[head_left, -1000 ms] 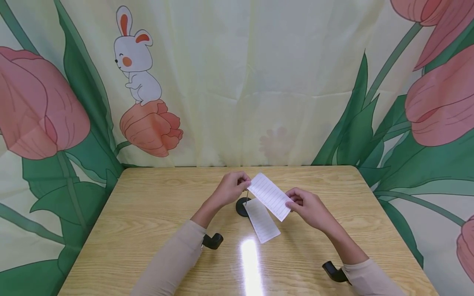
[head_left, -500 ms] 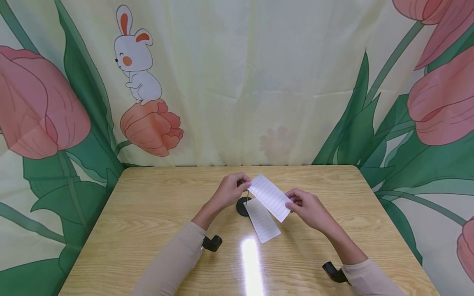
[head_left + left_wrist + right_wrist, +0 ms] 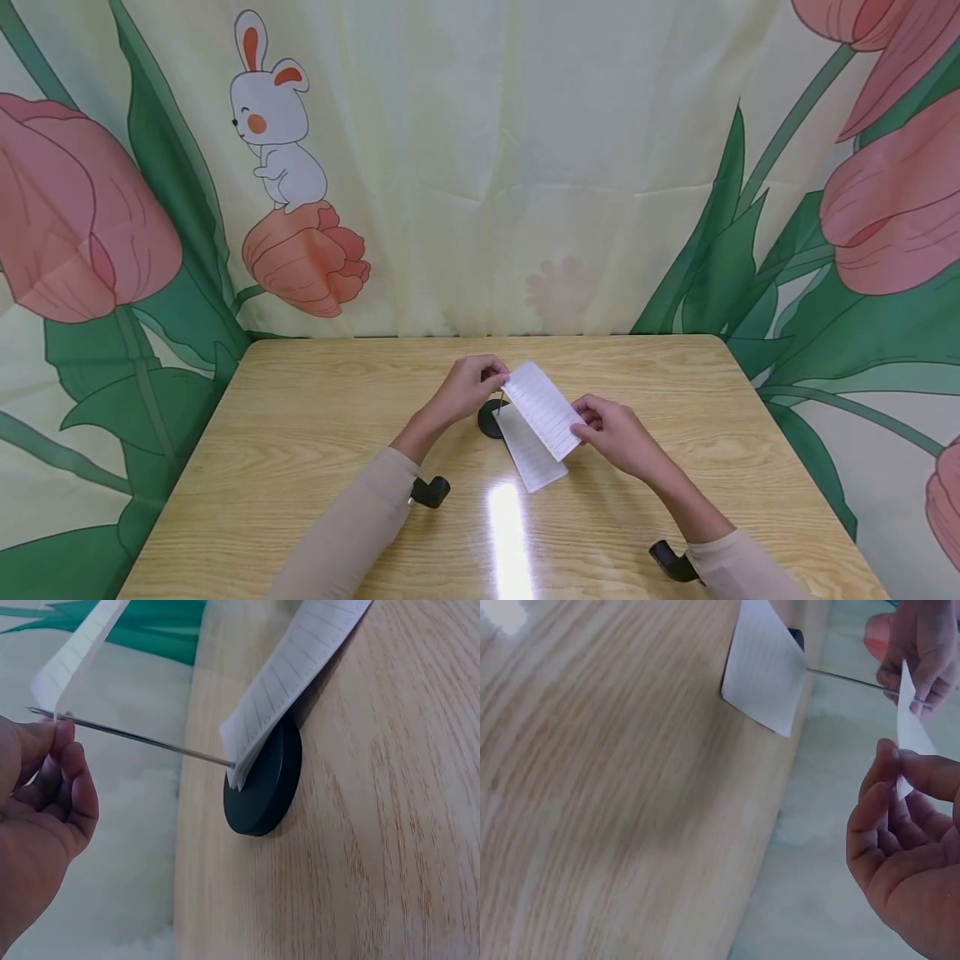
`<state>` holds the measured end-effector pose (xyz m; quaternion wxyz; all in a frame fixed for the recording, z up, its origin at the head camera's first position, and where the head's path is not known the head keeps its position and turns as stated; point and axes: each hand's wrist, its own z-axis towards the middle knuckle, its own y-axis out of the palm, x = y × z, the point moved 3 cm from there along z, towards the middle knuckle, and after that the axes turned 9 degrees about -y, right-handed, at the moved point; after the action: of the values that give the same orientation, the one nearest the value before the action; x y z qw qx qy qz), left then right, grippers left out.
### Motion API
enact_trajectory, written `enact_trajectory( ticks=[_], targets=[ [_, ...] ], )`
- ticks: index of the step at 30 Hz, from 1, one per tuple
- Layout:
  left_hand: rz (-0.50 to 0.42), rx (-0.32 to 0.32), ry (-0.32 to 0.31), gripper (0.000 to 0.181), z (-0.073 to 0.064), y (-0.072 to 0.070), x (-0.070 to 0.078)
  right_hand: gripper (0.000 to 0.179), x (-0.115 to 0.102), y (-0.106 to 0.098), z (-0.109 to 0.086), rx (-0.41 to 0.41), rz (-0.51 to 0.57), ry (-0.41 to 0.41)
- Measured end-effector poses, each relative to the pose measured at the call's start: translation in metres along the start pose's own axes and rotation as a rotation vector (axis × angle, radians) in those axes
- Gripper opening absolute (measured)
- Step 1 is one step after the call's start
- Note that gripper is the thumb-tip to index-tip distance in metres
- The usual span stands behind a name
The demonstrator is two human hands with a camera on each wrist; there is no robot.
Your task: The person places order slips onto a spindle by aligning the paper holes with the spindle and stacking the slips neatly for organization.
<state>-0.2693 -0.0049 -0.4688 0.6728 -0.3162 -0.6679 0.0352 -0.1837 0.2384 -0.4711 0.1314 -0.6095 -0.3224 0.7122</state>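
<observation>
A ruled white paper slip [image 3: 542, 408] slants above the table between both hands. My left hand [image 3: 468, 387] pinches its upper left corner between thumb and fingers; my right hand [image 3: 618, 433] pinches the opposite end. Below them stands a bill spike with a round black base [image 3: 281, 791] and a thin metal rod [image 3: 154, 741]. In the left wrist view the rod's tip sticks out past the held slip's corner, right at the left fingertips. Several more slips [image 3: 527, 458] are stacked low on the rod, their corners at the base and their other ends reaching toward the front.
The wooden table [image 3: 315, 417] ends at a back edge against a curtain [image 3: 450, 167] printed with tulips and a rabbit. Black wrist mounts [image 3: 431, 492] jut from both forearms. A bright light reflection [image 3: 510, 533] lies on the tabletop near the front.
Both hands have lowered slightly with the slip. My right hand has also come a little left and toward the front, so the slip now overlaps more of the lower stack.
</observation>
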Motion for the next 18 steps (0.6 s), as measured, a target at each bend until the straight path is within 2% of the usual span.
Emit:
enact_trajectory(
  ticks=[9, 18],
  targets=[
    [0.054, -0.066, 0.003, 0.012, 0.009, 0.002, -0.008, 0.006, 0.004, 0.012, -0.002, -0.016, -0.089, -0.063],
    [0.121, -0.049, -0.005, 0.013, 0.015, 0.008, -0.022, 0.005, 0.014, 0.029, 0.004, -0.075, -0.133, -0.045]
  ],
)
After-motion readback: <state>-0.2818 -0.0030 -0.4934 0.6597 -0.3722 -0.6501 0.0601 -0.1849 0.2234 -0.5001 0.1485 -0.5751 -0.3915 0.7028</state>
